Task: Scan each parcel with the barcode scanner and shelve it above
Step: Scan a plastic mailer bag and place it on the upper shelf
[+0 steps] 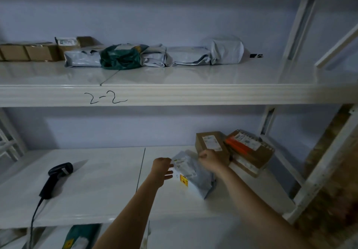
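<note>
A grey plastic mailer parcel (195, 175) with a white label and a yellow sticker lies on the lower shelf (96, 190). My left hand (162, 169) touches its left edge with loosely spread fingers. My right hand (210, 159) grips the parcel's far right edge with curled fingers. The black barcode scanner (57, 177) lies on the lower shelf at the left, its cable hanging over the front edge. The upper shelf (174, 93), marked "2-2", carries a row of grey mailers (193, 56), a green bag (121, 57) and cardboard boxes (29, 52).
Behind my right hand a brown box (211, 142) leans on stacked cardboard boxes (249, 151), one with orange tape. A white shelf upright (302, 25) and braces stand at the right. A green parcel (81, 237) shows on the level below.
</note>
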The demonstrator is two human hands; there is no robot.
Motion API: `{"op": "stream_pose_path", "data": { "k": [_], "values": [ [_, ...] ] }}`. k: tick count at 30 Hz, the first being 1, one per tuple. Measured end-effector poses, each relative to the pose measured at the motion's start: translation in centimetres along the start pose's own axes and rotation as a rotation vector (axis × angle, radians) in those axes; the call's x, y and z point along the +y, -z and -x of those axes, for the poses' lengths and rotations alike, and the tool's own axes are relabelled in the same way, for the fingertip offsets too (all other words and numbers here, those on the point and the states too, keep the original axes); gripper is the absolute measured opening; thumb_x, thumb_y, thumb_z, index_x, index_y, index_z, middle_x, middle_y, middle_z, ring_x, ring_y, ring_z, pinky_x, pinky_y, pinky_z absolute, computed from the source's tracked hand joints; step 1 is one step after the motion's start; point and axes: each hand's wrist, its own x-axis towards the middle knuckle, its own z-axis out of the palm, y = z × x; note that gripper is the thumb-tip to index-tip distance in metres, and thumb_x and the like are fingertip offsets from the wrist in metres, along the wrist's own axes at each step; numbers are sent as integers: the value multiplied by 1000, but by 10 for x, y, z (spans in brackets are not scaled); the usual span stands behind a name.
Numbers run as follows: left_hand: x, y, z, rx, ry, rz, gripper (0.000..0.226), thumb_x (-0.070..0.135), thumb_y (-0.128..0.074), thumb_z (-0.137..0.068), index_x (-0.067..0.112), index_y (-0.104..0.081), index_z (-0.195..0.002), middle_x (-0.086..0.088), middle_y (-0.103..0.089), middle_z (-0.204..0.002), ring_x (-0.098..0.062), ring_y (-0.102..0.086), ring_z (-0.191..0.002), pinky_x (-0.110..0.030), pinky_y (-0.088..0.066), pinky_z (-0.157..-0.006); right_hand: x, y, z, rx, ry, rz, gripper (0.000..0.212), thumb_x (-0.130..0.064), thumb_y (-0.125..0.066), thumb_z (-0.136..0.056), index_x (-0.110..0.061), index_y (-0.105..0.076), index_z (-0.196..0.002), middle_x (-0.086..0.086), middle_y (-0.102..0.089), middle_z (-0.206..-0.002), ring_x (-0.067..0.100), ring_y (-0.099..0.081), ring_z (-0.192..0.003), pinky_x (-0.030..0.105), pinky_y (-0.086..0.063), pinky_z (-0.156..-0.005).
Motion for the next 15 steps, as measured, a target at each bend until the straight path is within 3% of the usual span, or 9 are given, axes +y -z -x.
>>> {"op": "stream_pose_path", "data": {
  "k": [2,8,11,13,15],
  "values": [
    [-5,10,-23,-17,50,9,18,16,-51,-98,2,-55,-108,-18,-61,-110,-37,-58,-96,-45,-51,-87,2,-12,-20,-37,-35,10,29,-16,-47,-102,1,-62,-121,24,-63,-124,35,-62,-113,44,-50,-99],
    [-25,21,-77,-114,227,164,15,15,-51,-99,3,-55,-106,-21,-52,-119,-36,-55,-97,-51,-47,-89,6,-45,-68,84,-58,-67,21,-4,-49,-100,1,-63,-113,17,-65,-107,27,-64,-97,38,-53,-80],
    [-31,15,-95,-139,271,154,13,14,-51,-98,7,-59,-91,-17,-50,-122,-34,-49,-110,-48,-46,-85,11,-55,-87,16,-64,-36,13,-3,-49,-99,-6,-60,-92,12,-61,-92,24,-58,-91,30,-44,-73],
    [-34,14,-107,-165,305,145,18,14,-53,-96,4,-60,-109,-20,-46,-130,-35,-46,-109,-47,-45,-84,16,-62,-99,-49,-82,-15,8,-9,-50,-100,-9,-57,-104,11,-60,-104,25,-60,-99,31,-46,-76],
    [-37,14,-117,-174,357,134,47,16,-59,-92,0,-47,-135,-24,-41,-136,-36,-45,-105,-47,-46,-79,23,-68,-110,-108,-108,35,24,-16,-49,-101,-8,-54,-124,12,-60,-120,27,-60,-109,32,-51,-79]
  ]
}}
